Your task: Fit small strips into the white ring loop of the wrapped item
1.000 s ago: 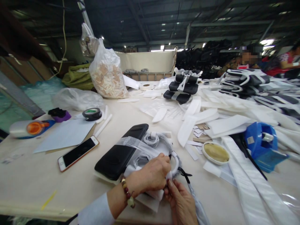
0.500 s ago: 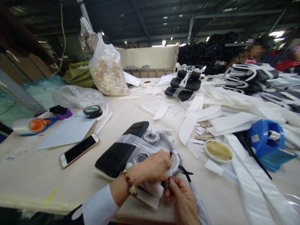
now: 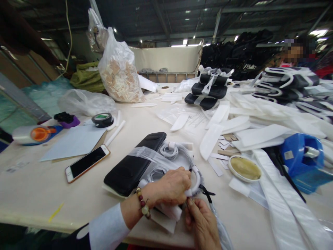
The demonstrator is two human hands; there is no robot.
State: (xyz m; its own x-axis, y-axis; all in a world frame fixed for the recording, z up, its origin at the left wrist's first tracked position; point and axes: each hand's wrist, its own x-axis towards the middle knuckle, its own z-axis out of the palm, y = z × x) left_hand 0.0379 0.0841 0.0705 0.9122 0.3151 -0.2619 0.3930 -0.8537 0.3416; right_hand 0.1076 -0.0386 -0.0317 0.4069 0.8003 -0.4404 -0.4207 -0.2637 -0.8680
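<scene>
A black padded piece [image 3: 127,170], bound with a clear plastic band [image 3: 142,152], lies at an angle in front of me. Beside it are a coiled white cable [image 3: 169,150] and a white foam-wrapped loop [image 3: 198,178]. My left hand [image 3: 170,187], with a beaded bracelet at the wrist, is closed on the near end of this loop. Just below it my right hand [image 3: 203,220] pinches thumb against fingers; what they hold is too small to make out. White foam sheet [image 3: 166,222] shows under the hands. A black strap end [image 3: 208,192] sticks out at the right.
A phone [image 3: 87,163], black tape [image 3: 102,119] and pale blue sheet [image 3: 75,142] lie left. At right are a blue tape dispenser [image 3: 301,159], a round dish [image 3: 245,168] and white foam strips [image 3: 273,135]. Bundled black pieces [image 3: 208,90] are stacked behind; a person [image 3: 292,55] is at far right.
The view has shifted slightly. Both hands stay at the loop in nearly the same pose, left closed over it and right pinching below.
</scene>
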